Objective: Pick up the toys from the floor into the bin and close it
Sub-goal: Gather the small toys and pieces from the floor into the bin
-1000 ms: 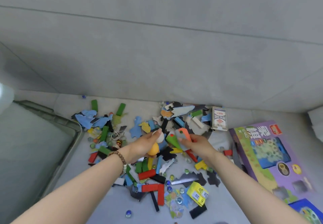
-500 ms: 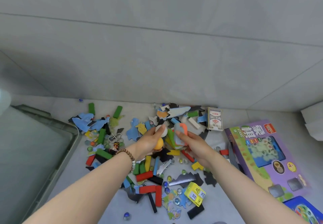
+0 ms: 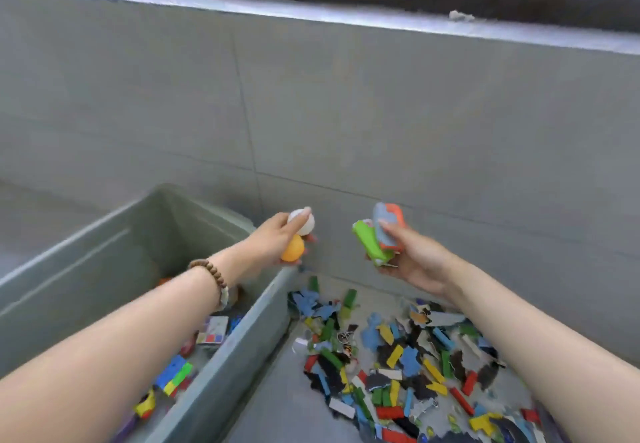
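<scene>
**Both hands lifted off the pile, loads not yet in the bin**

Both hands have risen from the toys (image 3: 398, 356) on the floor (image 3: 273, 404) and swung left, and the view has turned so the open bin (image 3: 221, 363) now fills the lower left.

The left hand (image 3: 273, 240) grips two balls at once. A white ball (image 3: 304, 224) is pinched at the fingertips and an orange ball (image 3: 293, 254) is tucked under it against the palm. The hand sits about over the bin's right rim, near its far corner. The right hand (image 3: 412, 262) is curled round a green piece (image 3: 370, 242) and a blue-and-orange piece (image 3: 388, 226), with the thumb pressing them down. It hangs over the floor beside the bin, well clear of the opening.

Risks as I judge them:
- Two round balls in one grip are insecure; easing the fingers for one may free the other early.
- Released this close to the rim, a ball could strike the edge, bounce out and roll away across the hard floor.
- The right hand's stacked pieces could slide apart if the thumb shifts, and they would fall back onto the pile.
- Balls dropped from this height could bounce off the blocks already in the bin.

Most toys remain on the floor. No lid is in view, so closing is a long way off.
</scene>
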A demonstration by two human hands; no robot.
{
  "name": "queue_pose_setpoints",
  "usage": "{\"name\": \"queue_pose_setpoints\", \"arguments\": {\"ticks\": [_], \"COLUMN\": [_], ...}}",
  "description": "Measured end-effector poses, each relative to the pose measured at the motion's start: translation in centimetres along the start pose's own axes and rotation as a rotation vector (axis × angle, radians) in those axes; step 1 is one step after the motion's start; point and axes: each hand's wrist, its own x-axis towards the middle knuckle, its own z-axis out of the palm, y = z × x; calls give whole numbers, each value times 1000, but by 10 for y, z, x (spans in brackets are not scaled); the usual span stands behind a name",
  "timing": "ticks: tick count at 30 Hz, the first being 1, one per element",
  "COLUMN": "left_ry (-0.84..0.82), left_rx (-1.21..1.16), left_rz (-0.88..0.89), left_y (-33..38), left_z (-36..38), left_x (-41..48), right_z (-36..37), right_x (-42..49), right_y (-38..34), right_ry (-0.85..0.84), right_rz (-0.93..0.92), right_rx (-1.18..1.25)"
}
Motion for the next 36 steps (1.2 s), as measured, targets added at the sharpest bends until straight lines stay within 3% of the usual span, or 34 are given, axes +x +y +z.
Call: {"name": "queue_pose_setpoints", "arguments": {"ticks": [5,10,14,17,21,26,29,36], "left_ry": [248,419,452,473,544,506,498,397], "left_rx": [-54,-70,-121,-234,-141,43,194,527], "left_rz": [-168,-368,-465,-508,-501,-534,-417,-48], "left_y": [-78,-184,-254,-277,-281,-267,-225,-103], "left_z": [-125,-210,-225,-222,-218,-217,-207,-140], "left_x": [-52,-92,-104,-100,-93,-101,-107,-108], "right_z": [139,245,277,286,281,256,238,149], "right_x": [44,77,102,110,114,99,78,2], "right_y": [12,68,138,162,159,127,92,15], "right_ry": [-180,-323,-216,-157,-77,-132,-168,6], "right_rz": [23,279,433,506,470,146,7,-151], "right_rx": [-153,-460,-662,-561,-682,-1167,-1303,-1342]}}
